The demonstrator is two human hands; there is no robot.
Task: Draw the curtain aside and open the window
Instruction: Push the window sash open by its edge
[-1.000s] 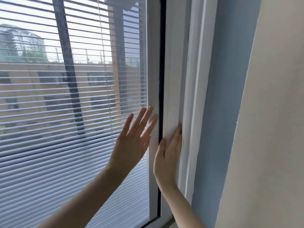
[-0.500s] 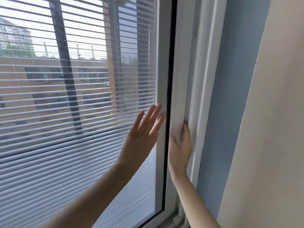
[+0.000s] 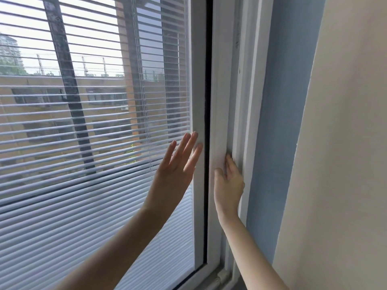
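Right hand (image 3: 228,184) shifted onto upright window frame (image 3: 219,101) edge, gripping it, left hand (image 3: 176,170) spread flat.

Left hand (image 3: 176,170) flat and spread, fingers up, at centre frame over the lower right corner of the blinds (image 3: 83,143), fingertips reaching the white sash frame (image 3: 198,80). Right hand (image 3: 228,185) just right of it, fingers curled round the edge of the white window profile (image 3: 222,101). Blue reveal (image 3: 280,101) and beige wall (image 3: 345,143) fill the right of frame.
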